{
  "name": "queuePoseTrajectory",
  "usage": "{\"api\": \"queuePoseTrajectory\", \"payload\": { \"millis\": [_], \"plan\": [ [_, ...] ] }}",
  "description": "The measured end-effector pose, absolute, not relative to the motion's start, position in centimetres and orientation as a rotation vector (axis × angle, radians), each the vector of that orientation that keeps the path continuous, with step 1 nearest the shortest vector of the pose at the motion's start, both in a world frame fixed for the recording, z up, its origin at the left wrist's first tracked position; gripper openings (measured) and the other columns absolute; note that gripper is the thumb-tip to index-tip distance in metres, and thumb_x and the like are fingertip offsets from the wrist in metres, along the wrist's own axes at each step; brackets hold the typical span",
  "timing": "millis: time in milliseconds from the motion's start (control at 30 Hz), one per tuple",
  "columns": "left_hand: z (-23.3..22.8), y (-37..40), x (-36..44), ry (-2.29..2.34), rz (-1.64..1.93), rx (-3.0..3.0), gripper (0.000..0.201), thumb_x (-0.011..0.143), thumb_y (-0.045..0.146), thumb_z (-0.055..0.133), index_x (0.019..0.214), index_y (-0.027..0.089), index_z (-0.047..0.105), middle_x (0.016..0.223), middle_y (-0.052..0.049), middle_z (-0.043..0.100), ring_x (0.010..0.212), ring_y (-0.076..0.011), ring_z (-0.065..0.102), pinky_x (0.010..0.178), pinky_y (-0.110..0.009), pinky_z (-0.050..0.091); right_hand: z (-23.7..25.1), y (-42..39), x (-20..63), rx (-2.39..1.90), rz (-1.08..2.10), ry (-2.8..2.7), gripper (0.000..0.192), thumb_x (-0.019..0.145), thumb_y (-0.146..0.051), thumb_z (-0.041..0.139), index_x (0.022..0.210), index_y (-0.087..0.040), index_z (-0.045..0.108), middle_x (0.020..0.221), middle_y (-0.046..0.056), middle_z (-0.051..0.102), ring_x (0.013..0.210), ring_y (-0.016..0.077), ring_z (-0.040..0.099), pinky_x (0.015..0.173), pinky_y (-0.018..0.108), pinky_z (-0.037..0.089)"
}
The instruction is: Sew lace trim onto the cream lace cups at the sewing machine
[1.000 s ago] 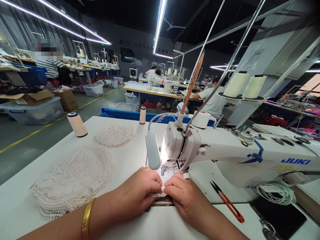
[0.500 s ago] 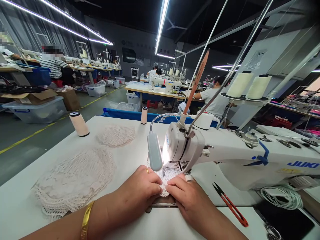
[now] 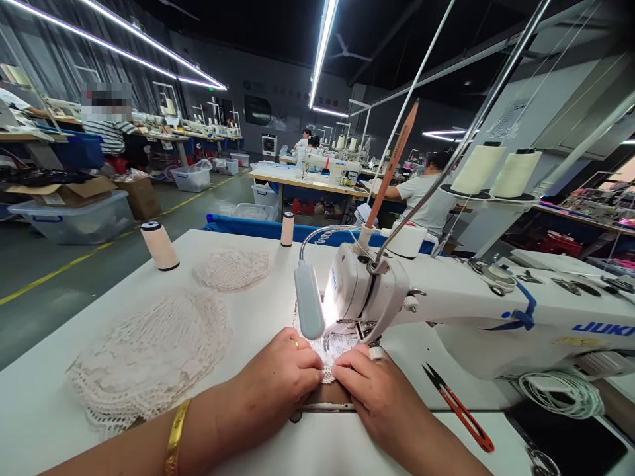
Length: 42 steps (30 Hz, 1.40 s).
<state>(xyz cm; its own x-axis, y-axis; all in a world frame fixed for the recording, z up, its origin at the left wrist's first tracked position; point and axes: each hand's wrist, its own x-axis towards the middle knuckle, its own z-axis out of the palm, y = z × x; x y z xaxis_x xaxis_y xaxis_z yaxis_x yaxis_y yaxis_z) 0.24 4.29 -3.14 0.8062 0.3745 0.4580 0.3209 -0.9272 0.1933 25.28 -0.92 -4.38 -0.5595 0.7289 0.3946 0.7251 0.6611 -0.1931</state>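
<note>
This is a garment factory, a large sewing hall with a dark ceiling and long strip lights (image 3: 321,46). Near stands a white industrial sewing machine (image 3: 476,311) on a white desk (image 3: 248,311), with big thread cones (image 3: 479,168) on a stand and piles of lace pieces (image 3: 149,357). Far behind are more desks with sewing machines (image 3: 327,166), seated workers (image 3: 421,195), plastic bins (image 3: 74,218) and yellow floor lines (image 3: 59,268).

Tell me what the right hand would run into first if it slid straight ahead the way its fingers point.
The right hand points forward and left along the lace piece. Straight on, it would probably meet the presser foot and needle area under the sewing machine head, though depth is hard to judge.
</note>
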Motion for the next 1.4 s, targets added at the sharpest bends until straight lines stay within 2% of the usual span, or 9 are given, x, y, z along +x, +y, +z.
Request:
{"api": "queuePoseTrajectory", "payload": {
  "millis": [233,400,600,767,1133,1233,1333,1400],
  "plan": [
    [-3.5,5.2,0.4,0.62,0.77,2.893,0.02,0.096,0.003,0.064,0.092,0.02,0.073,0.101,-0.002,0.08,0.09,-0.0212,0.071,0.085,-0.037,0.046,-4.3,-0.5,25.2,-1.237,0.024,-2.411,0.045,0.086,0.009,0.052,0.112,-0.023,0.071,0.107,0.004,0.076,0.088,0.0225,0.063,0.071,0.033,0.044],
    [-3.1,5.8,0.8,0.714,0.783,2.934,0.025,0.094,0.0,0.063,0.082,0.02,0.07,0.094,-0.001,0.078,0.084,-0.02,0.068,0.08,-0.036,0.044,-4.2,-0.3,25.0,-1.312,0.015,-2.385,0.047,0.087,0.007,0.05,0.115,-0.023,0.073,0.117,0.005,0.077,0.086,0.023,0.066,0.075,0.034,0.051],
    [-2.5,6.2,1.3,0.754,0.818,2.911,0.028,0.097,0.003,0.061,0.074,0.019,0.063,0.082,0.001,0.073,0.078,-0.02,0.063,0.073,-0.035,0.039,-4.0,-0.1,24.9,-1.476,0.049,-2.386,0.05,0.086,0.003,0.052,0.122,-0.023,0.076,0.129,0.01,0.076,0.098,0.0273,0.073,0.082,0.039,0.062],
    [-2.5,6.2,1.3,0.838,0.713,2.905,0.03,0.101,0.006,0.059,0.074,0.019,0.064,0.09,-0.001,0.077,0.085,-0.0209,0.067,0.079,-0.036,0.043,-4.1,0.0,24.8,-1.492,0.033,-2.4,0.058,0.088,0.002,0.05,0.136,-0.021,0.073,0.136,0.014,0.074,0.105,0.0298,0.075,0.086,0.042,0.066],
    [-2.5,6.0,1.0,0.87,0.645,2.882,0.029,0.104,0.008,0.054,0.078,0.019,0.064,0.096,-0.003,0.076,0.09,-0.0225,0.068,0.082,-0.037,0.048,-5.2,0.1,25.4,-1.429,-0.009,-2.406,0.066,0.09,0.001,0.048,0.149,-0.022,0.066,0.135,0.016,0.075,0.109,0.0292,0.076,0.087,0.041,0.069],
    [-2.4,6.0,0.9,0.879,0.617,2.868,0.025,0.104,0.009,0.054,0.084,0.02,0.065,0.1,-0.003,0.076,0.095,-0.0236,0.068,0.087,-0.037,0.049,-5.3,0.1,25.4,-1.37,-0.033,-2.394,0.065,0.089,0.002,0.047,0.147,-0.021,0.066,0.135,0.016,0.075,0.111,0.03,0.076,0.087,0.043,0.069],
    [-2.0,6.0,0.7,0.954,0.579,2.85,0.01,0.103,0.015,0.062,0.104,0.022,0.07,0.114,-0.006,0.075,0.107,-0.0277,0.068,0.094,-0.04,0.051,-5.1,0.0,25.2,-1.259,-0.096,-2.366,0.061,0.089,0.003,0.045,0.14,-0.02,0.068,0.135,0.014,0.076,0.113,0.0307,0.075,0.088,0.044,0.068],
    [-1.6,5.8,0.5,1.058,0.543,2.841,0.014,0.103,0.022,0.068,0.117,0.022,0.069,0.122,-0.008,0.073,0.112,-0.0305,0.066,0.096,-0.043,0.051,-4.8,-0.1,25.1,-1.164,-0.133,-2.345,0.058,0.089,0.004,0.044,0.136,-0.02,0.067,0.132,0.012,0.077,0.115,0.0306,0.074,0.09,0.044,0.067]
  ]
}}
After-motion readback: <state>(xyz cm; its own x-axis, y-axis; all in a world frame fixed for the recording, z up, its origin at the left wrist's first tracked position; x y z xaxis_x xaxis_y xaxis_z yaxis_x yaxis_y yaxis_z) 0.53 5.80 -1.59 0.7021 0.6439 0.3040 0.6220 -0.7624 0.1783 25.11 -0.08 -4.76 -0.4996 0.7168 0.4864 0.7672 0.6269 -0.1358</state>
